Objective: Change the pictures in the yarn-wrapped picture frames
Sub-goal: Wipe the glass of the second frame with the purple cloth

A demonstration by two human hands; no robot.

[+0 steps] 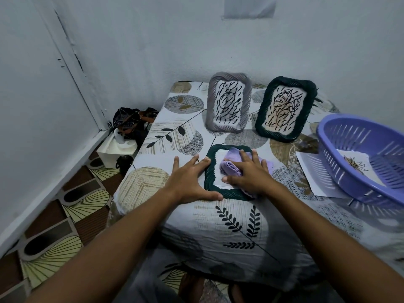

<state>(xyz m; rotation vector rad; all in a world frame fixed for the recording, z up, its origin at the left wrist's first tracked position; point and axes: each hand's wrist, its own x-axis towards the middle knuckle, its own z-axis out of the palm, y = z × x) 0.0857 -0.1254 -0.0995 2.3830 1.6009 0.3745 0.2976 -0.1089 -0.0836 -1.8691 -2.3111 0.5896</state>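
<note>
1. The left hand [189, 180] lies flat on the leaf-printed cloth [229, 224], fingers straight and spread. Its fingertips touch the left edge of the dark green frame [211, 182] and its thumb lies along the frame's near corner. It holds nothing.
2. The right hand [249, 173] presses down on a folded lilac cloth [229, 167] with fingers straight and slightly spread, not curled round it. The cloth sits on the frame's pale centre and spills over its right side.
3. That frame lies flat on the cloth-covered surface. It is rectangular with rounded corners, and its border is wrapped in ribbed dark green yarn.
4. There are three yarn-wrapped frames in all. Beyond the flat one, two stand tilted back by the wall: a grey frame [227, 101] directly behind it, and a second dark green frame [284, 108] to the right of the grey one. Each standing frame shows a picture of black scribbles and dashes.
5. To the right of the flat frame sits one lilac plastic basket [349, 154] with slotted walls. A paper with a small drawing [355, 164] lies inside, and a white sheet [310, 169] lies partly under the basket.
6. On the patterned floor left of the flat frame stand a white box [113, 149] and a dark bundle [129, 121] in the corner.
</note>
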